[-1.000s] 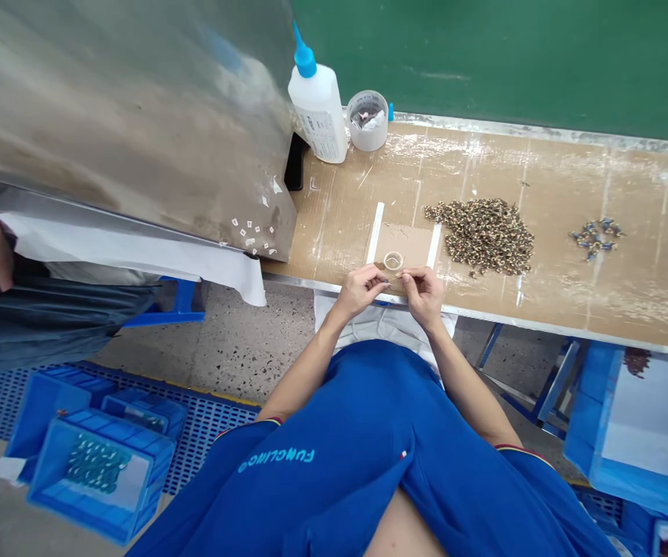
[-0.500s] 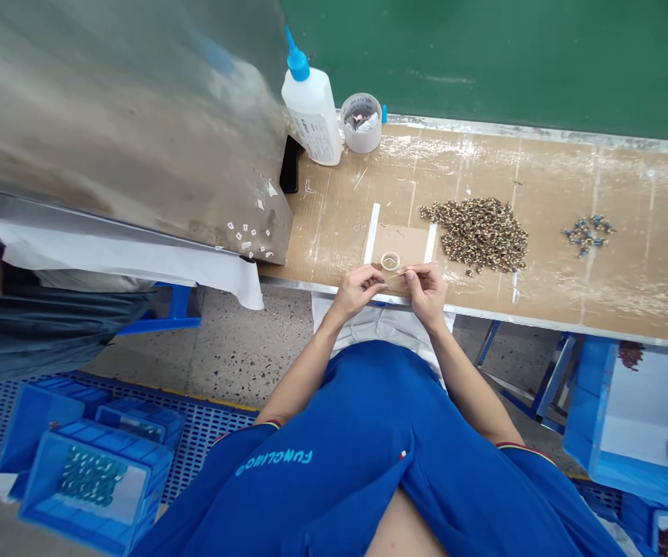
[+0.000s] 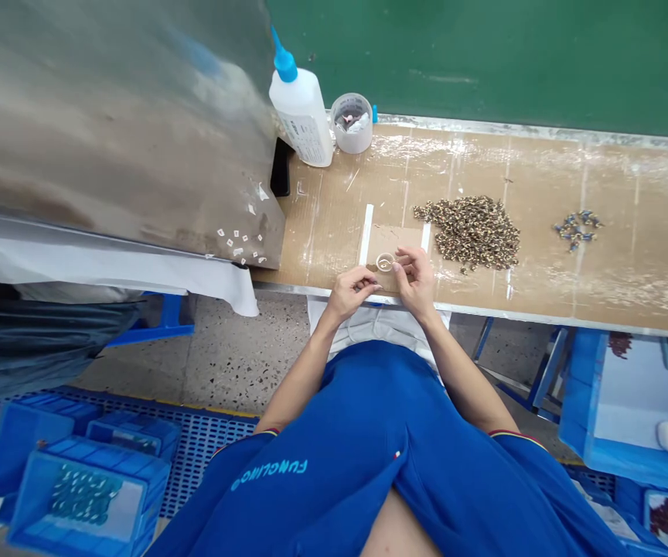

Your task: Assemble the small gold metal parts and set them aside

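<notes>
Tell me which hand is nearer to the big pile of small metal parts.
Right. The right hand is just left of the pile of parts, a small gap apart; the left hand lies farther left, beyond the right hand.

Factory assembly bench: cardboard-covered worktable (image 3: pixel 543 263), heap of small metal parts (image 3: pixel 468 230), glue bottle (image 3: pixel 300 112), blue part bins (image 3: pixel 79 495)

Left hand (image 3: pixel 350 290) beside right hand (image 3: pixel 414 275), both curled.

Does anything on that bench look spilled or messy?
Small white scraps cling to the metal panel at its lower corner, and white streaks smear the bench top. The small parts lie in loose heaps, not containers.
</notes>
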Available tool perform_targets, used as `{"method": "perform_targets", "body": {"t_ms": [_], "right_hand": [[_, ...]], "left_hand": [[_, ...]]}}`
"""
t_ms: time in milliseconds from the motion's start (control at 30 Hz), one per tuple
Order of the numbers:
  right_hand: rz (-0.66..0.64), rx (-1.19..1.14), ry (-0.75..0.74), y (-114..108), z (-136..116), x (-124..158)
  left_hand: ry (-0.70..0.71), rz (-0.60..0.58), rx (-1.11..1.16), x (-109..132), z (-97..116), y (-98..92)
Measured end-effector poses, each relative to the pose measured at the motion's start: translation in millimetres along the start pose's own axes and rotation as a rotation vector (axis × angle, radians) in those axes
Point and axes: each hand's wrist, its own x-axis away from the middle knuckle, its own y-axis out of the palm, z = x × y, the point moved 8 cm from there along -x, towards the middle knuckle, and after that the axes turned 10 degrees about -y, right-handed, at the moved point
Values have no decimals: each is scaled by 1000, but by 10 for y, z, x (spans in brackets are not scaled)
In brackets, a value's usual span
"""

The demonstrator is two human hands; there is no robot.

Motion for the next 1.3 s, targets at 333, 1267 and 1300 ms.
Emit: {"method": "perform_targets", "body": {"t_ms": [333, 1267, 1300], "right_hand": [[277, 471, 136, -1314, 204, 235], [-388, 629, -161, -1008, 243, 193], [-382, 637, -154, -1000, 253, 192]], "left_hand": [[-48, -4, 25, -11, -76, 20], [-61, 72, -27, 36, -33, 7], [-55, 74, -38, 47, 0, 0]]}}
